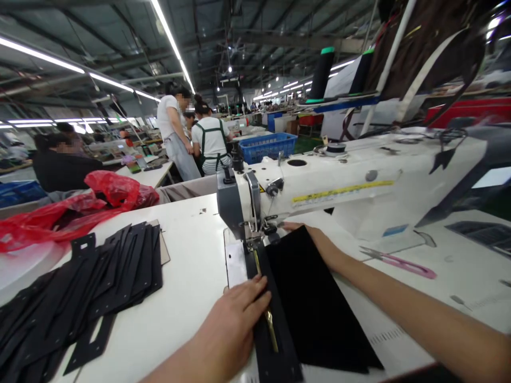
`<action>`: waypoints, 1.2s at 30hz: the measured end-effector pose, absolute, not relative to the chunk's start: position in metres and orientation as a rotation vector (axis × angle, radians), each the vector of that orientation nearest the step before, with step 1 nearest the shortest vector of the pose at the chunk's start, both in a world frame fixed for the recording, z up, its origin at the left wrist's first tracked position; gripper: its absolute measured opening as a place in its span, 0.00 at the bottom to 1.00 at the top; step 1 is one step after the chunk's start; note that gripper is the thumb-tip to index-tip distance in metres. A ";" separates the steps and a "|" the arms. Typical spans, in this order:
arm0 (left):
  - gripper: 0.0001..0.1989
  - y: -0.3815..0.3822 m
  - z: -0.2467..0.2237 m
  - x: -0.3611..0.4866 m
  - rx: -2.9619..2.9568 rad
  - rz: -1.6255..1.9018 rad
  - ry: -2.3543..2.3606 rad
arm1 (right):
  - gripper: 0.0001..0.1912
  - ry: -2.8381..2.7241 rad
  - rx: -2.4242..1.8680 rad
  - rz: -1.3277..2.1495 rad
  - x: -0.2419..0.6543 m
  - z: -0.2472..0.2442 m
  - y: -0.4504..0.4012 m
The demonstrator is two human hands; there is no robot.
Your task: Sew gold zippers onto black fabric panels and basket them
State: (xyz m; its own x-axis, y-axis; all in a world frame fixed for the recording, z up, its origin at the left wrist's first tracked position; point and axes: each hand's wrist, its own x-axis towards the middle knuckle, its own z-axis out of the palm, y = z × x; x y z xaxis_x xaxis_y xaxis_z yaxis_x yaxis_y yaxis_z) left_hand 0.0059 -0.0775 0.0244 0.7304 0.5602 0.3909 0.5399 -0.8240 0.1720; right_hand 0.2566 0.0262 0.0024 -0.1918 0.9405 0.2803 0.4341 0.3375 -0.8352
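Observation:
A black panel with a long slot framing a gold-toothed zipper (272,331) lies under the needle area of a white sewing machine (339,186). My left hand (239,314) rests on this panel, its fingers stretched over the zipper and laid flat. Joined or adjacent on the right is a wide black fabric piece (319,308). Behind that fabric's far edge reaches my right hand (309,233), close to the presser foot (255,246); most of its fingers are hidden by the fabric and the machine.
Many black slotted panels (115,271) lie overlapped on the left of the table, beside a red plastic bag (120,191). Pink-handled thread snips (403,261) lie right of my forearm. Thread cones (321,74) stand behind the machine. Farther off are a blue crate (267,148) and several people.

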 end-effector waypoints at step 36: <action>0.10 -0.046 0.013 0.002 2.811 0.965 1.394 | 0.19 -2.335 -0.903 0.036 0.188 0.006 -0.035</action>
State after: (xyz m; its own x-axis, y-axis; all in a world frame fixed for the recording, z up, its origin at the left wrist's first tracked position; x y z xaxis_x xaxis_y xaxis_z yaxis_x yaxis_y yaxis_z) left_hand 0.0022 -0.0462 0.0128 0.4691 0.6824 0.5607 0.7649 -0.6313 0.1284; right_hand 0.1878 -0.0348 0.0064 -0.5688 0.6150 0.5461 0.5978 0.7652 -0.2391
